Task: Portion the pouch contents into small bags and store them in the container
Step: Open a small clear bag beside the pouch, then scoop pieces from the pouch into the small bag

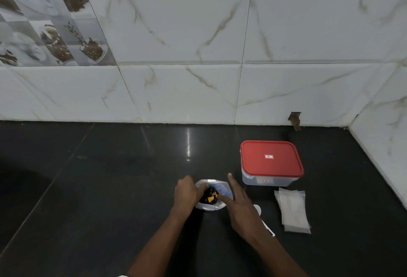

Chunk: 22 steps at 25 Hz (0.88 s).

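Take the pouch (210,207) as the centre of your dial; it stands on the dark counter (105,188) directly ahead of you.

At 9 o'clock, your left hand (187,193) has its fingers curled over the pouch's near-left rim and holds it. The mouth is spread, showing dark and orange pieces inside. At 3 o'clock, your right hand (241,203) has its index finger straight, pointing to 12, while another digit reaches to the mouth's right edge; I cannot tell whether it pinches the rim or only touches it. A white utensil (257,209) lies partly hidden under that wrist, around 4 o'clock.

At 2 o'clock sits the container (259,180), its red lid (269,158) on. At 3 to 4 o'clock, further out, lies the stack of small bags (294,208), flat and unfilled.

By my reading you are at the very start: pouch opened, nothing portioned, nothing stored.

Count: one pouch, one container, one lid, one stack of bags, the sheets too thin to number.
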Tool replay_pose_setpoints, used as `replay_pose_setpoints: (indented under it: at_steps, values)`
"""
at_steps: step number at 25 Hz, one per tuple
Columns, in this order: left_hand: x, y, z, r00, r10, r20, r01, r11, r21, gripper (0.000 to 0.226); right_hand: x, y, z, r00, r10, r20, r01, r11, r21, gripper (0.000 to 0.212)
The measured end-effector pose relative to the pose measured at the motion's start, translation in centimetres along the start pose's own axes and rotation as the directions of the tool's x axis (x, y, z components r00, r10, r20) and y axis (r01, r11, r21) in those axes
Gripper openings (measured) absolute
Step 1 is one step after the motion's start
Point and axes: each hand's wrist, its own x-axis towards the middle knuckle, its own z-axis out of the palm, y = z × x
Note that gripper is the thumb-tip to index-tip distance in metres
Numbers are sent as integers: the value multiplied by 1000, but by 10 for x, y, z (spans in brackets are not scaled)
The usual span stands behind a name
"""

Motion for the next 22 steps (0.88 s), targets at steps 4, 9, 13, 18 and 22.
replay_pose_setpoints:
  at_steps: [4,9,13,18,22]
  values:
    - [-16,-23,2,998,-60,-9,59,993,-101,50,-38,44,-27,921,275,-277,-270,961,57,30]
    - [-40,-34,21,989,-143,-32,126,939,-321,59,-58,120,-71,663,640,-389,-604,764,227,26]
    - [-79,-26,21,977,-188,-106,123,890,-438,36,-43,141,-78,831,457,-316,-488,873,-21,39]
    - [-115,-24,36,962,-200,-186,113,911,-396,38,-37,146,-81,884,355,-305,-421,888,-186,28]
    - [-142,-15,53,962,-133,-237,43,935,-352,24,-48,144,-100,910,195,-367,-277,943,-184,21]
